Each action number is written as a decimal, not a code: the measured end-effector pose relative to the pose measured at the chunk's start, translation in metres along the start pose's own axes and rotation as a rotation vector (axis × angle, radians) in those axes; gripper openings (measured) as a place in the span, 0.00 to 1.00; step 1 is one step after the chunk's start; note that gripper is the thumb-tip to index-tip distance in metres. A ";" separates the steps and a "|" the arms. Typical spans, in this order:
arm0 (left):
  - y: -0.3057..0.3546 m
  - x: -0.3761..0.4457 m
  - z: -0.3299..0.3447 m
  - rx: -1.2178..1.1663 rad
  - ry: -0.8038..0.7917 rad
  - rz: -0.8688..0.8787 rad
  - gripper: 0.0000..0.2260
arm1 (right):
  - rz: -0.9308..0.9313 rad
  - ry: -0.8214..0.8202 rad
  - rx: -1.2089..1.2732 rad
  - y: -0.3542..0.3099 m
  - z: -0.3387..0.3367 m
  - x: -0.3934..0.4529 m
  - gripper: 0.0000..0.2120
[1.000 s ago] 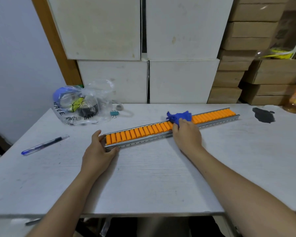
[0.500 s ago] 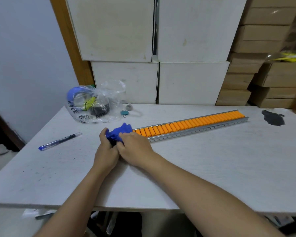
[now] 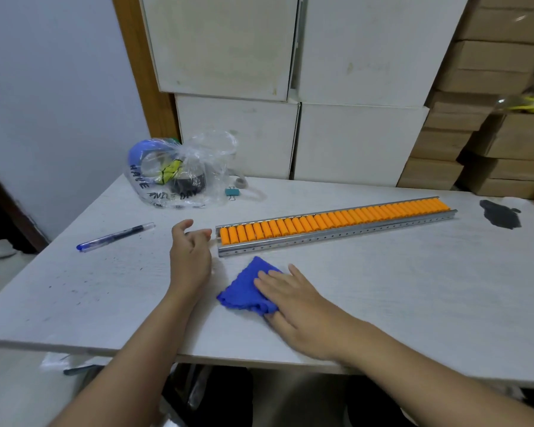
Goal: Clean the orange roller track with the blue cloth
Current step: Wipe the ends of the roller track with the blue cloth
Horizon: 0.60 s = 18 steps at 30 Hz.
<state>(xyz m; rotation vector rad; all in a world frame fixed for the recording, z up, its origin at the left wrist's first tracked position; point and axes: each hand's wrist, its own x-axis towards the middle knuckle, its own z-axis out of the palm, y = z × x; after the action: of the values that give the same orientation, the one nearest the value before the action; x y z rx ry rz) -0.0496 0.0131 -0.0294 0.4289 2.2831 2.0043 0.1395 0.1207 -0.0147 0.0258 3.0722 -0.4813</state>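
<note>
Orange roller track (image 3: 333, 224) lies across the middle of a white table (image 3: 413, 303), running from near the left hand up and away to the far right, its rollers bare and nothing resting on it.

Going left to right: a blue pen (image 3: 115, 237) lies at the left of the table. Behind it, toward the wall, sits a clear plastic bag (image 3: 179, 174) of odds and ends, with a small binder clip (image 3: 232, 192) just beside it. The left hand (image 3: 190, 257) is loosely curled and holds nothing, its fingertips just beside the left end of the track but apart from it. Nearer the table edge lies the blue cloth (image 3: 247, 288), clear of the track. The right hand (image 3: 296, 303) rests flat and open on the cloth, pressing on it, not gripping it. At the far right a dark stain (image 3: 501, 214) marks the table.

Risks, as a judgement: with neither hand holding the track, a wipe could push it sideways or toward the stain. The rollers may spin under the cloth, so dirt stays on. A flat palm may slide the cloth without picking it up.
</note>
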 end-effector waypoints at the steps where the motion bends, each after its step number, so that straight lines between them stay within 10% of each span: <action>1: -0.002 0.001 -0.001 0.006 -0.005 0.004 0.16 | -0.005 -0.071 -0.006 -0.001 0.003 -0.006 0.33; 4: -0.005 0.005 -0.002 0.051 -0.037 0.016 0.18 | 0.078 -0.207 0.159 -0.003 -0.005 -0.009 0.42; 9: -0.011 0.013 -0.004 0.289 -0.420 0.128 0.44 | 0.092 0.415 0.439 -0.009 -0.020 0.042 0.18; 18: -0.016 0.020 -0.001 0.417 -0.364 0.177 0.45 | -0.064 0.177 0.010 0.006 0.001 0.122 0.29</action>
<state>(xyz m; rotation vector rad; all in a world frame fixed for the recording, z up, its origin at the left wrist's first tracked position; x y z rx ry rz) -0.0716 0.0158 -0.0423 0.9661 2.4715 1.3462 0.0178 0.1272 -0.0212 -0.0311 3.2523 -0.5251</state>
